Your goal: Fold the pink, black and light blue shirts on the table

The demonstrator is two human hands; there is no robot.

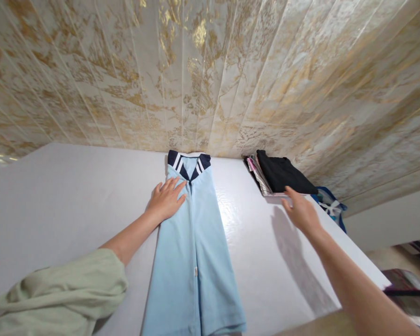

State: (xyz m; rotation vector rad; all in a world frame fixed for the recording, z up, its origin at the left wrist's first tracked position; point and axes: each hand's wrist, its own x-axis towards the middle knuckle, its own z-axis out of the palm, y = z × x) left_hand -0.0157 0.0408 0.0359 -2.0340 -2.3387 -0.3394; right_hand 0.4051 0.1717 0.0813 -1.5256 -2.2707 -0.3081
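Note:
A light blue garment (212, 233) with a navy, white-striped collar lies on the white table, its sides folded inward into a long strip. My left hand (166, 199) rests on its upper left part just below the collar, fingers spread flat. Over the table's right side, my right hand (301, 210) is raised beside the front edge of a black folded cloth (280, 172). Its thumb and fingers are apart, and I see nothing between them. The black cloth tops a stack of folded clothes (259, 177); whether my fingertips touch it I cannot tell.
The white table (91, 196) meets a gold-patterned curtain (196, 84) at the back. Past the table's right edge sits a blue bag (331, 205) with white ties. A chair-like object (406, 289) shows at the lower right.

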